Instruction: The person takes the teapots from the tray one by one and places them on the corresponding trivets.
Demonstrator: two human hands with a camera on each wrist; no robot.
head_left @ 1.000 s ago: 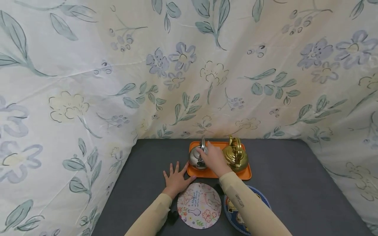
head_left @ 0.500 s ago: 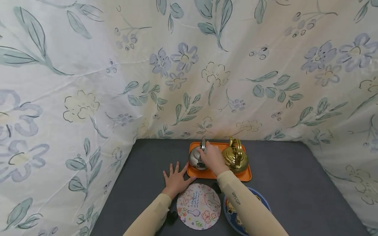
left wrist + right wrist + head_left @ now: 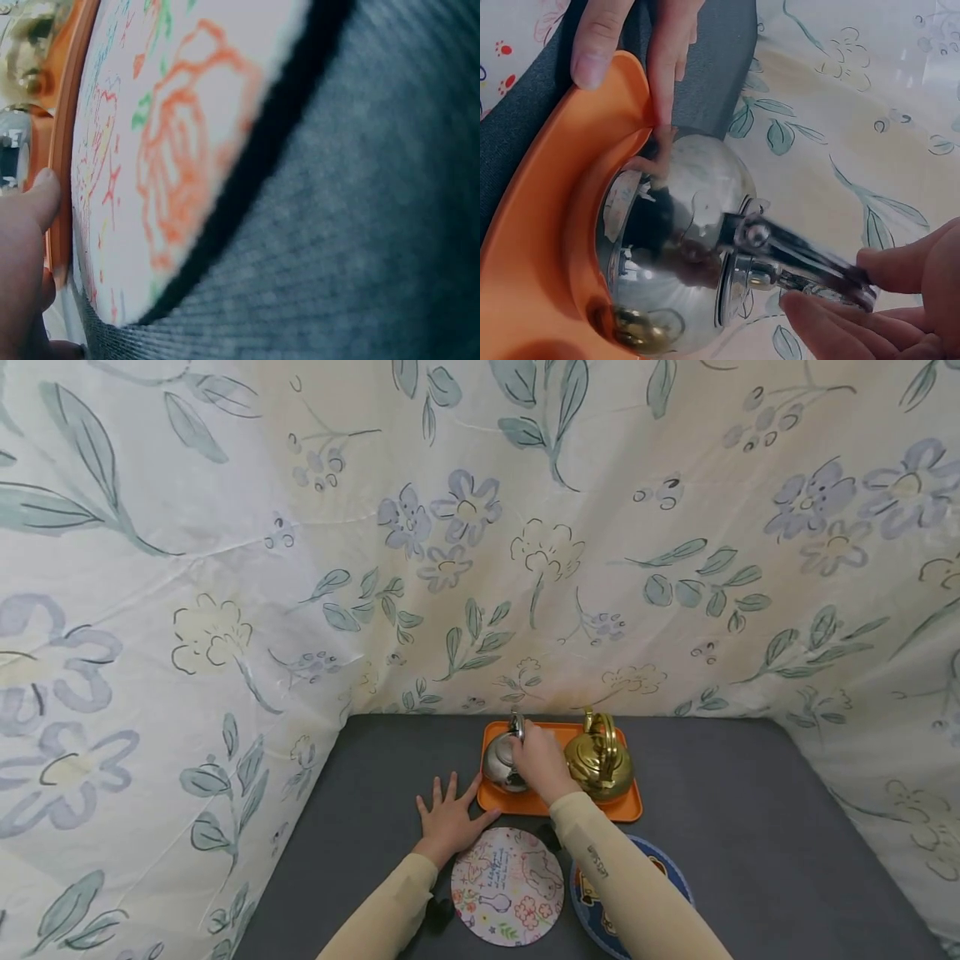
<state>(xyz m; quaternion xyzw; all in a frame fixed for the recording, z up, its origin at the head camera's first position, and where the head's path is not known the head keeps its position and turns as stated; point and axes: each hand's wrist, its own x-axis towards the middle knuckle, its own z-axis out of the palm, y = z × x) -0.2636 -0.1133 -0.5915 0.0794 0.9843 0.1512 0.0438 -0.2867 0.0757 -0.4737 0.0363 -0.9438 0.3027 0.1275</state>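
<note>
Head view: the right hand (image 3: 542,764) grips the silver kettle (image 3: 498,762), just left of its fingers on a smooth orange tray (image 3: 517,805); a gold kettle (image 3: 600,768) sits to their right. The left hand's (image 3: 450,825) fingers spread loose at the tray's edge. Left wrist: past the thumb (image 3: 45,199), a flowered disc (image 3: 180,142) lies on a ribbed, perhaps cloth-covered counter (image 3: 375,217). Right wrist: fingers (image 3: 836,330) pinch the handle (image 3: 802,259); the round metal body gleams mirror-like.
</note>
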